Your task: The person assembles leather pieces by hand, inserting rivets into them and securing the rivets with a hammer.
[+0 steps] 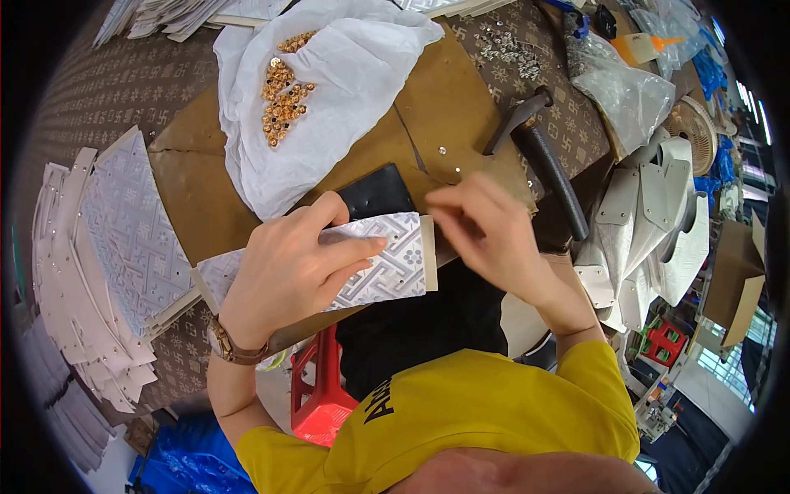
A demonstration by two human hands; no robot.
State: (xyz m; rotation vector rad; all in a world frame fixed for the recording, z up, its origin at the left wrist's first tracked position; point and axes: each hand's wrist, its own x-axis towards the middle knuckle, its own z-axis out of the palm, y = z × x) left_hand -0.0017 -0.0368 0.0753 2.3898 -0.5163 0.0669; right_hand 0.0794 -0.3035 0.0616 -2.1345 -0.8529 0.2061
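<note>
My left hand (284, 267), with a watch at the wrist, grips a grey-and-white patterned panel (403, 255) that has a cream edge and small holes. Its index finger lies on the panel's face. A black block (378, 193) lies just behind the panel, partly covered by it. My right hand (490, 230) is off the panel's right end, its fingers bent and smeared by motion; whether they hold anything cannot be made out. Gold-coloured studs (284, 103) are heaped on a white sheet (354, 90) beyond my left hand.
A hammer (551, 165) lies to the right on the brown mat (444, 90). Small silver pieces (510, 53) are scattered at the back. Stacked panels (132, 239) stand at left, finished-looking white pieces (642, 222) at right. A plastic bag (621, 99) and an orange-tipped bottle (642, 48) are far right.
</note>
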